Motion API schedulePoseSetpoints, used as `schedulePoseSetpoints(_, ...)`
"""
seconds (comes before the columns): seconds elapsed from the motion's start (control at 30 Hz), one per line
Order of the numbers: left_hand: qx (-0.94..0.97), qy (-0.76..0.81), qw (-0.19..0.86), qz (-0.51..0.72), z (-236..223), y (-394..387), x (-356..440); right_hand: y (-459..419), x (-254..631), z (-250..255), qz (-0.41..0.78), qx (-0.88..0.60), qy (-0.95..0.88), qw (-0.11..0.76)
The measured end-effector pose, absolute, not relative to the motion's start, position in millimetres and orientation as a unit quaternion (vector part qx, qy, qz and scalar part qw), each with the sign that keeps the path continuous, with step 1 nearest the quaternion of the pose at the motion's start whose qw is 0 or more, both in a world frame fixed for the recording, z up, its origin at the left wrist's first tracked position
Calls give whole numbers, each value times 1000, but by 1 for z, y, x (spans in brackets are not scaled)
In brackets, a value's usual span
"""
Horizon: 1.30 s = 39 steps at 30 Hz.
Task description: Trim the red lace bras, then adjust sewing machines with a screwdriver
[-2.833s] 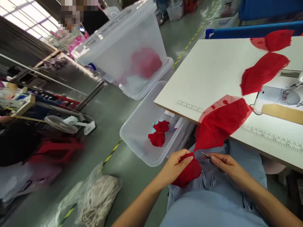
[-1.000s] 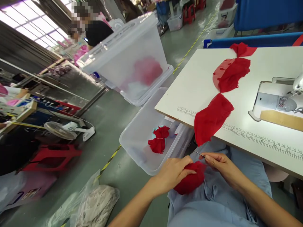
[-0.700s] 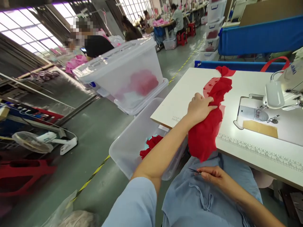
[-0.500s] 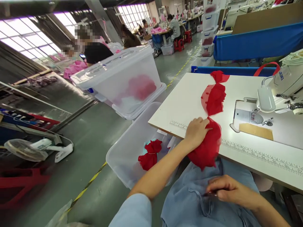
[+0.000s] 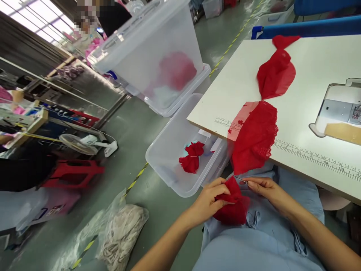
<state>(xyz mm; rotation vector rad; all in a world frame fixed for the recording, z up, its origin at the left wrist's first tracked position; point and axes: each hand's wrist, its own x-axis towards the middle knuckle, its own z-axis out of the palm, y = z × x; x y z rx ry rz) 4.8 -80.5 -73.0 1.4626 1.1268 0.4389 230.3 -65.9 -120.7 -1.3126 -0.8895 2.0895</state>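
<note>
Two hands (image 5: pixel 212 199) (image 5: pixel 264 188), one tool (image 5: pixel 240 179), one held cloth (image 5: pixel 233 211)

at three o'clock the cloth (image 5: pixel 252 145) is solid red, its left border sheer pink with darker red spots; the held piece (image 5: pixel 235 210), between four and five, is red too. tool (image 5: pixel 239 179): metal-grey. worktop (image 5: pixel 301 113): off-white, black ruler marks. clothing (image 5: pixel 248 248) at five: light blue. tape (image 5: pixel 137 179) at eight: yellow-and-black stripes. floor (image 5: pixel 166 226): grey-green. rail (image 5: pixel 313 28) at two: blue.
</note>
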Motion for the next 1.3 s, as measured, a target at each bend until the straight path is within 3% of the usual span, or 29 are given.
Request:
schedulePoseSetpoints(0.23, 634, 476, 580, 185, -74, -84, 6, -62, 223, -120, 772, -444, -358, 281)
schedulePoseSetpoints(0.37, 700, 409, 571, 128, -38, -53, 16, -67, 232, -133, 736, -483, -369, 297)
schedulePoseSetpoints(0.53, 807, 371, 356, 290, -2, 57, 82, -76, 240, -144, 756, -426, -430, 249)
schedulePoseSetpoints(0.6, 837, 375, 303, 259, -12, 103, 114, -80, 241, -139, 737, -432, -461, 239)
schedulePoseSetpoints(0.7, 811, 527, 211, 142, -42, 145, 142, -84, 248, -124, 712, -424, -503, 245)
schedulePoseSetpoints(0.83, 775, 622, 79, 82, -60, 130, 134, -82, 269, -96, 738, -348, -516, 260)
schedulePoseSetpoints(0.97, 824, 537, 177, 48, -51, 58, 90, -73, 285, -80, 761, -263, -508, 305)
schedulePoseSetpoints(1.07, 817, 485, 311, 24, -54, -3, 47, -69, 280, -86, 757, -372, -392, 367)
schedulePoseSetpoints(1.17, 800, 478, 362, 25, -66, -47, 13, -69, 263, -101, 739, -492, -327, 324)
schedulePoseSetpoints(1.3, 771, 524, 357, 51, -80, -77, -3, -73, 242, -118, 774, -486, -326, 242)
